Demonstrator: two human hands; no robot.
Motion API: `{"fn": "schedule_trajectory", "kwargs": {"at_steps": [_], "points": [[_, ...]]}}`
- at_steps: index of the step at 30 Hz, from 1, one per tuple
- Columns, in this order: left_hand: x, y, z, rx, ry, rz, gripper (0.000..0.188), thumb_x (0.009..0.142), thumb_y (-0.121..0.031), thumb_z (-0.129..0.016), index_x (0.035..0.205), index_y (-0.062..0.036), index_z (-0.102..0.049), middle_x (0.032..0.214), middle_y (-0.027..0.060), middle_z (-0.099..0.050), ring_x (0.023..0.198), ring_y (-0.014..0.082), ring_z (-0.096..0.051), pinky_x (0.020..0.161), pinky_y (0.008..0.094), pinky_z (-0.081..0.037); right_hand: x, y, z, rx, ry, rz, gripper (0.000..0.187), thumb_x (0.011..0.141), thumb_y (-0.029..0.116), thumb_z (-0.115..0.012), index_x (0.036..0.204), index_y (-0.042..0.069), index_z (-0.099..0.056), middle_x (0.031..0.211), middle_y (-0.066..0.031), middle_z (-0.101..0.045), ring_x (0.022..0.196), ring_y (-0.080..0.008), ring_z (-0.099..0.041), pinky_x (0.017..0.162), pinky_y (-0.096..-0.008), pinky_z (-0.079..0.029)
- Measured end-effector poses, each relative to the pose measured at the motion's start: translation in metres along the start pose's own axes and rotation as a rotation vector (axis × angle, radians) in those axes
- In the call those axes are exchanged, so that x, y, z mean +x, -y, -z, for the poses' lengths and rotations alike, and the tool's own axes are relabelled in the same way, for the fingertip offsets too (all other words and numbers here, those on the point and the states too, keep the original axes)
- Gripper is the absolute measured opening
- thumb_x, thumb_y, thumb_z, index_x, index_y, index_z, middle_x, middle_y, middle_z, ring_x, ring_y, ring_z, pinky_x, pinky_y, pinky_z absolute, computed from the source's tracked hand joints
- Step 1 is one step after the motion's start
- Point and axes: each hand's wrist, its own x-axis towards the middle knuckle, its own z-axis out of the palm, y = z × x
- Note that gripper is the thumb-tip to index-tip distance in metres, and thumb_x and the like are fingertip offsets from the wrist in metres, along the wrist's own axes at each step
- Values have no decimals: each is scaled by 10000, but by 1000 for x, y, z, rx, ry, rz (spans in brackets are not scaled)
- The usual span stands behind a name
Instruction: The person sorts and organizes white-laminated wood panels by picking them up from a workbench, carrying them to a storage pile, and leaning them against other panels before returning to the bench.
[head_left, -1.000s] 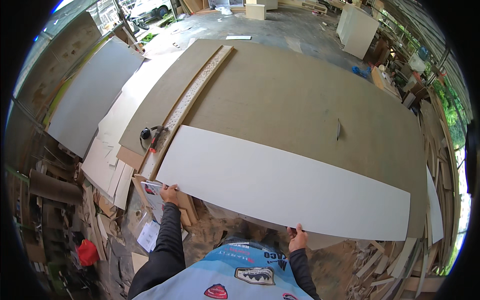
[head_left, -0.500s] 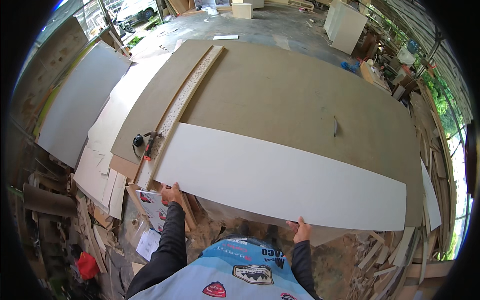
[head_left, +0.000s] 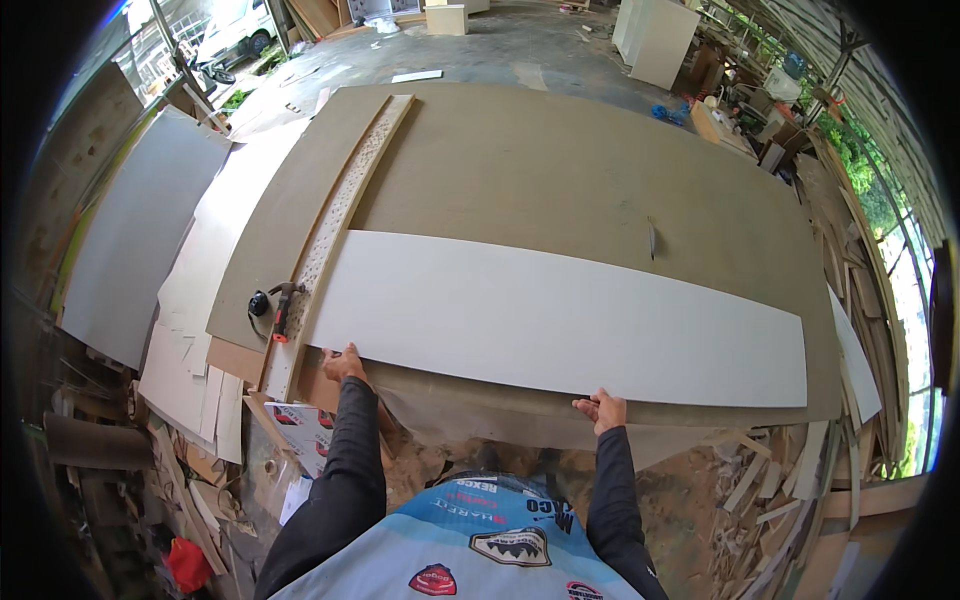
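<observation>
A long white board [head_left: 560, 310] lies on a big brown sheet [head_left: 520, 150], its left end against a narrow wooden frame with a speckled strip [head_left: 335, 225]. My left hand [head_left: 346, 364] grips the board's near edge close to its left corner, fingers curled. Farther right, my right hand [head_left: 604, 410] holds the same near edge, thumb up and fingers curled to the left; its fingertips are partly hidden. On the frame rests a claw hammer [head_left: 284, 312] with a red and black handle, and beside it is a black tape measure [head_left: 259, 304].
A small curved blade-like piece [head_left: 652, 238] lies on the brown sheet beyond the board. White panels [head_left: 150, 235] lean at the left. Wood offcuts [head_left: 755, 480] litter the right floor. A white cabinet [head_left: 655, 40] stands far back. A red bag [head_left: 188, 565] lies lower left.
The white board has shifted away from me, baring a strip of brown sheet along its near side. Both hands have moved forward with it, and my head view has shifted a little.
</observation>
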Motion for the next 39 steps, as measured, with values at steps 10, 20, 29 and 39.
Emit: {"fn": "schedule_trajectory", "kwargs": {"at_steps": [10,20,29,39], "points": [[31,32,-25,-183,-44,-142,670,652,-151,-765,1209,87,-479,859,181,-609,775,251,-618,711,315,-506,14,2,-5,-70,113,-49,296,929,195,-432,792,-68,-437,670,-236,-598,561,-290,-649,423,-268,-546],[-117,-72,60,316,411,-700,875,622,-118,-625,1384,2,-214,1324,292,-269,1241,412,-298,1020,396,-304,-3,25,63,-514,338,296,272,897,249,-523,818,-10,-554,642,-116,-606,514,-208,-612,448,-308,-502],[-283,-104,29,992,900,-1186,931,760,46,-476,1394,-449,-8,1491,139,36,1330,470,-57,893,755,-207,33,120,183,-1595,111,1142,545,786,357,-608,1257,111,-486,1397,-131,-305,1308,-328,-221,1068,-479,-188],[-272,-113,11,1057,941,-1067,1209,555,259,-483,1376,-492,-12,1492,76,122,1343,434,4,923,722,-202,58,122,200,-1783,133,1190,643,825,421,-523,1389,194,-313,1473,-140,-154,1348,-382,-105,1079,-551,-81]]}}
